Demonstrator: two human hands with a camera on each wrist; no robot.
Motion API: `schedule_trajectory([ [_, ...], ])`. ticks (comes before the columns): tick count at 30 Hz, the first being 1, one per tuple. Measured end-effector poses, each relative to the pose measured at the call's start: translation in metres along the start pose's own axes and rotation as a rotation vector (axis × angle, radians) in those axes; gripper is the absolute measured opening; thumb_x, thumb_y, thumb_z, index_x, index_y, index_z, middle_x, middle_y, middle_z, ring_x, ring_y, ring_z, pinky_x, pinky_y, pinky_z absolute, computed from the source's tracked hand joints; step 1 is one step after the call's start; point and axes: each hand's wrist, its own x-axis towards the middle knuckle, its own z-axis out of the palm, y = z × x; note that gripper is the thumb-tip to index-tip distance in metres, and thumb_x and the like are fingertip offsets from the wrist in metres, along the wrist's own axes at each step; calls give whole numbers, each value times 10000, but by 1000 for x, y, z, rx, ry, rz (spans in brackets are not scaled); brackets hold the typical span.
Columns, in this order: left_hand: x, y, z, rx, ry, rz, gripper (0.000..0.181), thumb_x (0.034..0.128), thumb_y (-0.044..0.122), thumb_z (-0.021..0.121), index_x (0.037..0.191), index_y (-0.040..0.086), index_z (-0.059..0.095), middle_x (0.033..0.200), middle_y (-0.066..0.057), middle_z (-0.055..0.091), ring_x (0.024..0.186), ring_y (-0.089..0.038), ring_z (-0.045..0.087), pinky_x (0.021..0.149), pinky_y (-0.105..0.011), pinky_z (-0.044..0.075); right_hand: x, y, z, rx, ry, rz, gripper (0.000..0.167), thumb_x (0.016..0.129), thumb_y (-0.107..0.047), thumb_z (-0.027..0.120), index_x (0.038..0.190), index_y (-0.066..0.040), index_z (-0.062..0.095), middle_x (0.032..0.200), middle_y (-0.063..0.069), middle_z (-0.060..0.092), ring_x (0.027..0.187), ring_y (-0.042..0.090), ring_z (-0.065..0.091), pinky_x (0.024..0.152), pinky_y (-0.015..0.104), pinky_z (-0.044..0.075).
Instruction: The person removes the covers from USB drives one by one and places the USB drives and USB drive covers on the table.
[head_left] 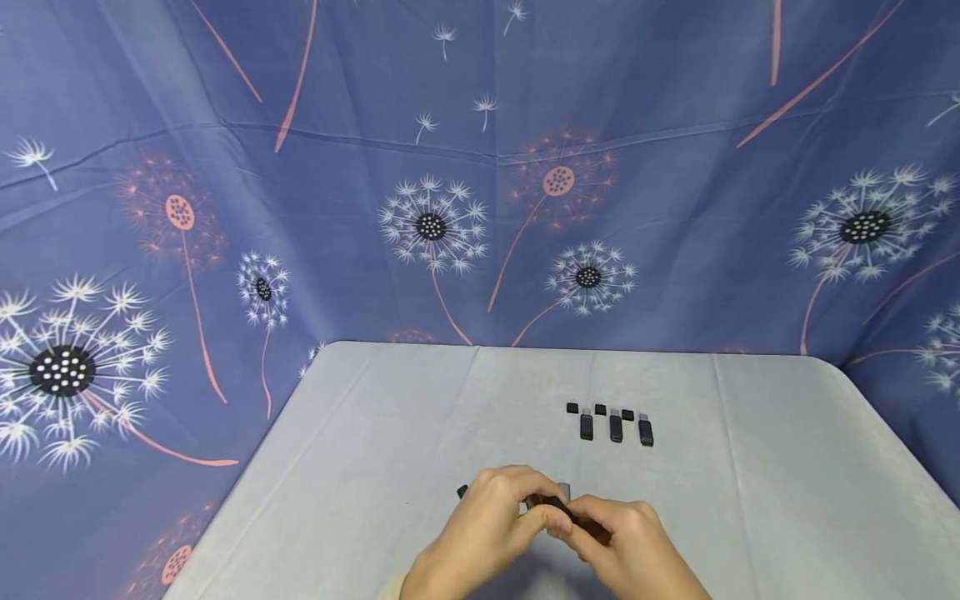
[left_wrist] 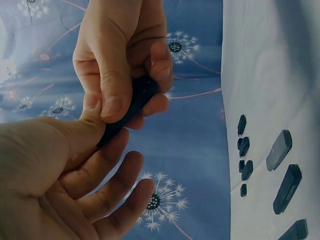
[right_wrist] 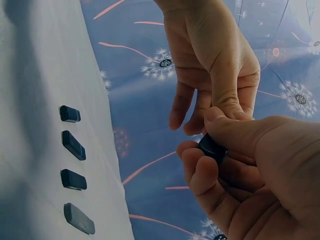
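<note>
Both hands hold one small black stick point(head_left: 550, 502) above the near part of the table. The left hand point(head_left: 480, 529) pinches one end between thumb and index finger, its other fingers loosely bent in the left wrist view. Around the other end, the right hand point(head_left: 633, 542) curls its fingers, thumb on top, as the left wrist view shows. Fingers cover much of the stick point(left_wrist: 140, 100); a dark end point(right_wrist: 212, 148) shows in the right wrist view. Behind the hands, a grey piece point(head_left: 564, 490) and a black piece point(head_left: 462, 492) are partly hidden.
Farther back on the grey-covered table point(head_left: 375, 433), three black sticks with metal ends point(head_left: 616, 427) lie side by side, with three small black caps point(head_left: 572, 408) near those ends. Nearer, a grey stick point(right_wrist: 79, 218) lies beside several dark ones point(right_wrist: 73, 179). A patterned blue cloth point(head_left: 337, 208) hangs behind.
</note>
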Motion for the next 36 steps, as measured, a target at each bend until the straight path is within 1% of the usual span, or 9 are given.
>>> schedule_trajectory([
  [7, -1, 3, -3, 19, -45, 3, 146, 948, 309, 725, 946, 187, 805, 910, 124, 773, 859, 109, 659, 748, -85, 520, -1, -1, -2, 28, -65, 18, 188, 958, -141, 736, 819, -263, 703, 639, -223, 559, 540, -126, 413, 454, 151, 407],
  [10, -2, 3, -3, 26, -69, 8, 147, 947, 310, 724, 940, 190, 808, 887, 133, 773, 835, 133, 646, 724, -68, 506, -2, 0, -3, 51, -98, 22, 207, 972, -158, 723, 813, -286, 686, 634, -236, 544, 537, -134, 397, 453, 154, 415],
  [15, -3, 2, -1, 12, -82, 16, 136, 940, 306, 728, 910, 195, 803, 853, 143, 763, 794, 166, 617, 703, -66, 506, -3, 5, -8, 151, -158, 2, 212, 984, -127, 701, 834, -276, 713, 548, -134, 493, 532, -179, 335, 431, 134, 377],
  [19, -3, 1, 0, -5, -87, 15, 134, 939, 303, 729, 896, 197, 797, 832, 145, 755, 765, 174, 601, 691, -71, 508, -5, 8, -13, 216, -201, 0, 159, 993, -94, 678, 973, -175, 813, 540, -125, 553, 515, -228, 282, 409, 115, 346],
  [22, -3, 2, 1, -14, -76, -3, 87, 936, 277, 747, 905, 209, 792, 836, 148, 749, 768, 153, 610, 701, -80, 512, -6, 7, -12, 177, -174, -14, 179, 987, -86, 684, 1099, -125, 818, 605, -177, 640, 501, -242, 254, 407, 94, 335],
  [25, -3, 3, 2, -23, -61, -25, 35, 924, 231, 777, 892, 216, 779, 827, 166, 728, 767, 139, 611, 705, -90, 515, -6, 5, -10, 136, -131, -26, 178, 973, -86, 704, 1109, -110, 816, 620, -195, 656, 492, -241, 214, 396, 81, 301],
  [31, -3, 7, 1, 52, -66, -20, 67, 875, 190, 824, 827, 220, 788, 776, 194, 720, 708, 175, 558, 611, -66, 467, -9, 10, -8, 189, -141, -91, 204, 958, -20, 699, 1011, -167, 830, 461, -92, 449, 513, -228, 190, 373, 68, 240],
  [33, -4, 7, 0, 89, -71, -1, 46, 873, 207, 823, 833, 216, 804, 777, 186, 736, 689, 192, 540, 567, -53, 438, -9, 13, -7, 214, -148, -119, 250, 950, 13, 692, 975, -200, 820, 463, -38, 365, 525, -220, 180, 371, 66, 223],
  [36, -4, 7, 0, 125, -55, 24, 30, 873, 221, 822, 845, 226, 813, 791, 184, 747, 697, 205, 535, 568, -37, 421, -10, 13, -6, 207, -136, -119, 255, 947, 11, 696, 989, -208, 821, 485, -51, 351, 538, -209, 186, 385, 66, 228],
])
